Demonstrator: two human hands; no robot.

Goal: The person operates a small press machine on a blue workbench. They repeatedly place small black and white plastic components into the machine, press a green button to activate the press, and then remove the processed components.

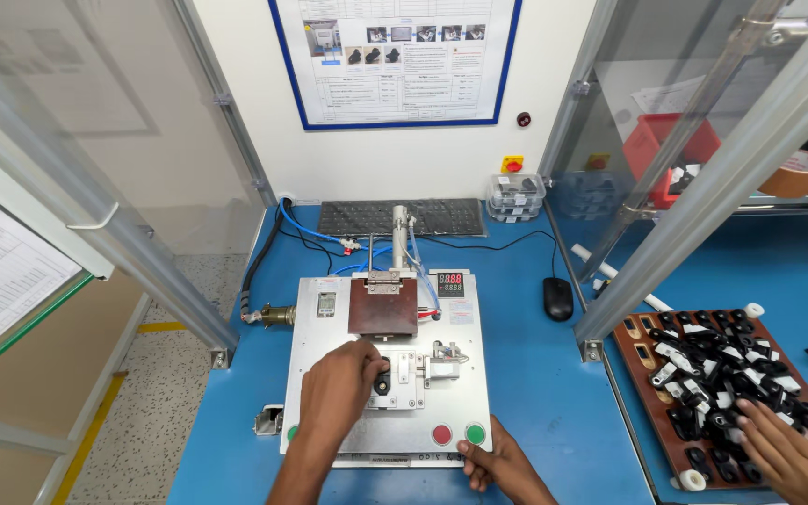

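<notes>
Our left hand [340,385] lies palm down on the metal plate of the small press fixture [329,435], its fingers curled together and the fingertips pinching a small black part [382,382], which sits on the silver nest block [402,382] at the middle of the plate. The part is just past our fingertips, towards the right, touching them and half hidden by them. It seems we hold it so to keep it seated in the nest under the brown hinged head [382,308], which stands just behind our knuckles.

Our right hand [497,463] rests at the front right corner of the same plate, fingers loosely bent and pressed on the edge, holding nothing that we can see; it lies just beside the green button [475,433] and near the red button [441,434], likely so that both are within easy reach of a thumb.

Behind the head rises a silver cylinder [400,224] with blue hoses [306,227], and a small red-digit display [450,280] sits just to its right. Farther back on the blue worktop [526,383] lie a dark keyboard [400,216] and, off to the right, a black mouse [557,298].

Beyond an aluminium post, well apart from us, another person's hand [783,454] reaches into a brown tray [647,379] heaped with black parts [717,374].
</notes>
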